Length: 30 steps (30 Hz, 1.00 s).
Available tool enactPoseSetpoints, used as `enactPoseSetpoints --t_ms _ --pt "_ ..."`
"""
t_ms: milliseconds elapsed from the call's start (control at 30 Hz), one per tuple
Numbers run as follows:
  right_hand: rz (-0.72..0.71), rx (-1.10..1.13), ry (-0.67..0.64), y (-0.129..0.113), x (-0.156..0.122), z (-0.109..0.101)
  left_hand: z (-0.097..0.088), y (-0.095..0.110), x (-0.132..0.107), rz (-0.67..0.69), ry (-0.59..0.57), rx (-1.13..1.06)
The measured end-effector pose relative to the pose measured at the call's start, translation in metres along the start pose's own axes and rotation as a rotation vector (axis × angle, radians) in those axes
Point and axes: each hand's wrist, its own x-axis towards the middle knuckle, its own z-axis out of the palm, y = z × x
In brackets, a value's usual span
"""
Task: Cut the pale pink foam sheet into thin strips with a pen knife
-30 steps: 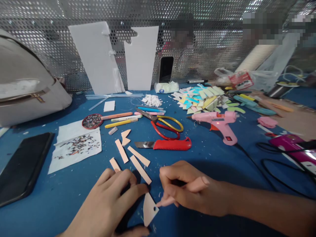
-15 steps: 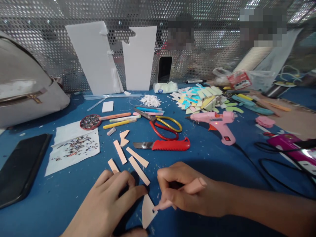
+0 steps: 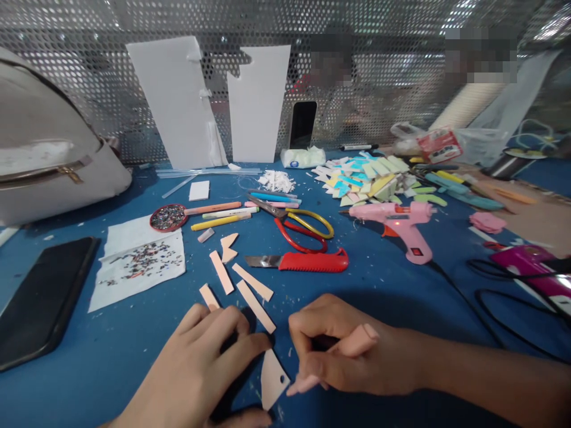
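A small peach-coloured flat piece, pointed at its ends, lies on the blue table. My left hand steadies it, index fingertip at its top and thumb at its lower end. Near its right edge is a dark round spot; whether ink or a hole, I cannot tell. My right hand grips a peach felt-tip pen, slanted, with its tip just off the piece's right edge. Peach strips and a notched peach scrap lie beyond my fingers, one strip partly under the left hand.
A red-handled cutter knife, scissors and a pink glue gun lie ahead. Behind them is a heap of coloured scraps. At left are a phone, a glitter-strewn paper and a bag. Black cables run at right.
The pen tip has come away from the dark spot and shifted to the piece's right edge. My left hand stays on the piece. The whole view has shifted slightly.
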Motion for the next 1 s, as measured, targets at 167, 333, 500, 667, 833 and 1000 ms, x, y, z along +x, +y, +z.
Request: enactPoseSetpoints --t_ms 167,333,500,667,833,1000 --pt "0.024 -0.013 -0.003 0.0002 0.0002 0.0006 -0.0011 -0.0008 0.0016 0.005 -0.001 -0.013" --pt "0.001 -0.009 -0.019 0.0017 0.0005 0.001 -0.0019 -0.0003 0.0016 0.011 0.012 -0.008" --pt "-0.005 0.005 -0.011 0.0038 0.0006 0.0019 -0.0012 -0.0004 0.0002 0.002 -0.003 -0.013" --pt "-0.011 -0.006 -0.022 0.0039 0.0006 0.0011 -0.0018 0.0004 0.0005 -0.004 -0.003 -0.012" --pt "-0.004 0.03 -0.024 0.0035 0.0013 0.0008 -0.0017 0.0018 0.0007 -0.004 0.006 0.005" --pt "0.006 0.066 -0.023 0.0052 0.0008 0.0011 -0.0005 0.0009 0.0011 -0.002 0.013 0.012"
